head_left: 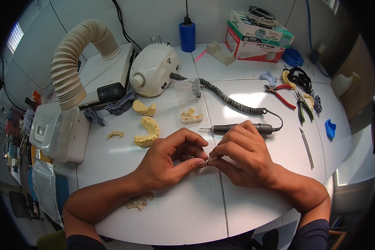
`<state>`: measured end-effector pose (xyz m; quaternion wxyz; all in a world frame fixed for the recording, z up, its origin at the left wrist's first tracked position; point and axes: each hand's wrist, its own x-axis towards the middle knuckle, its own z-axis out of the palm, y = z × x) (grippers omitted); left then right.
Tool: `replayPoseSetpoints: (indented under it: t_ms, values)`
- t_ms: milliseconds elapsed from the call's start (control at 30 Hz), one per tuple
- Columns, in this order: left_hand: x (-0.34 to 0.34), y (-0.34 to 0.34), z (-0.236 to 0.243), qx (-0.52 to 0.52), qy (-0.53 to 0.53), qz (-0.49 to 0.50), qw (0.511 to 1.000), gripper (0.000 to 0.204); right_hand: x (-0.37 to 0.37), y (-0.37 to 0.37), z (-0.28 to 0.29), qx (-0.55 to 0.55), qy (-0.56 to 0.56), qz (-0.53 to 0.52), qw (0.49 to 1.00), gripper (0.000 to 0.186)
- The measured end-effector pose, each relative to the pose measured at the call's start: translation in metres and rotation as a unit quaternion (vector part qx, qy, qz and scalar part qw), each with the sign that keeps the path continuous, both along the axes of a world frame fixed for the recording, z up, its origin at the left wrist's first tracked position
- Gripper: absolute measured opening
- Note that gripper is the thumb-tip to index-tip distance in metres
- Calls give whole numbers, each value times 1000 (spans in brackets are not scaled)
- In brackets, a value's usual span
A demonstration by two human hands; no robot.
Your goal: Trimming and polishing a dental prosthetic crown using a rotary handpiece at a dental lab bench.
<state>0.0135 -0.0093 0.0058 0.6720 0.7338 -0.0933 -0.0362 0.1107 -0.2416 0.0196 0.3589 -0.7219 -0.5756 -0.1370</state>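
Note:
Over the white table, my left hand [168,160] and my right hand [248,156] meet fingertip to fingertip. Between them is a small cream-coloured piece [209,160], mostly covered by the fingers, so its exact shape does not show. Both hands pinch it with thumb and fingers. Just beyond my right hand lies a dark dental handpiece [241,128] with a thin bur at its left end. Past my left hand stand a yellow plaster dental model [147,132], a second plaster piece [144,108] and a curved row of tooth-like forms [115,134].
An open clear plastic box [191,113] holds cream pieces. Beyond it are a white control unit [154,68] and a coiled cord [231,100]. A ribbed hose [66,58] arches at left. Red-handled pliers [281,93] and a knife [306,148] lie right. Trimmed scraps [139,201] sit by my left forearm.

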Motion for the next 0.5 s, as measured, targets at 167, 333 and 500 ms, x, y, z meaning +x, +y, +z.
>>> replayPoseSetpoints:
  t_ms: [167,333,500]
  values:
    - [0,2,1,29,-3,-33,999,14,0,0,-2,6,1,17,1000,25]
    - [0,3,3,41,-25,-34,998,12,-2,1,-2,17,1,33,999,21]
    - [-1,4,9,81,-31,-58,995,9,-3,1,0,6,-13,26,1000,19]
